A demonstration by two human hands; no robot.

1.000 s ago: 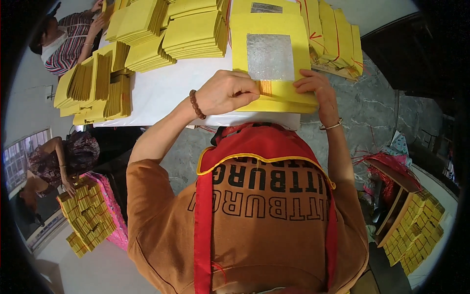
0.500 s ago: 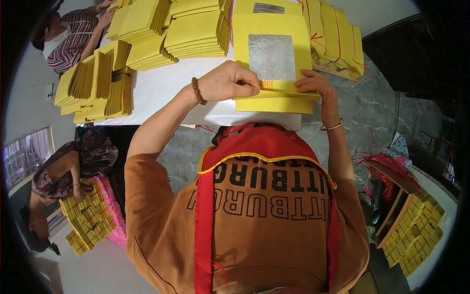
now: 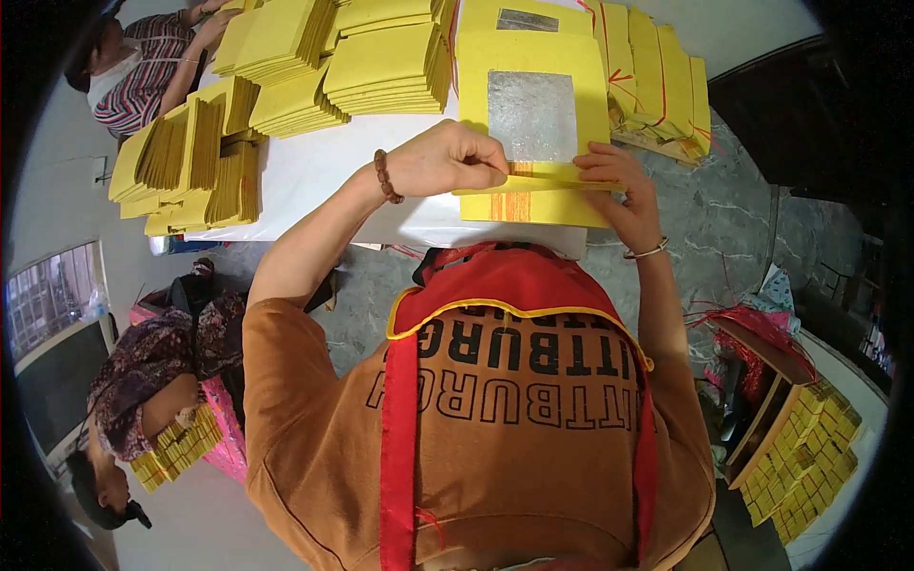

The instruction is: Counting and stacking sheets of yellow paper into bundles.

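At the near edge of the white-covered table, my left hand pinches the left end of a narrow folded strip of yellow paper. My right hand grips the strip's right end, fingers on top and thumb below. Just beyond the strip lies a square of silver foil on yellow paper. Under the strip, towards me, shows a yellow sheet with orange stripes. Whether the strip belongs to the foil sheet or a separate one, I cannot tell.
Stacks of folded yellow paper fill the table's left side. Red-tied yellow bundles stand at the far right. A person in a striped top works far left; another bends over yellow packets. More packets lie lower right.
The strip's near edge has lifted, uncovering orange stripes beneath. My right thumb has come under the paper's right end. The person at lower left has shifted and bent lower.
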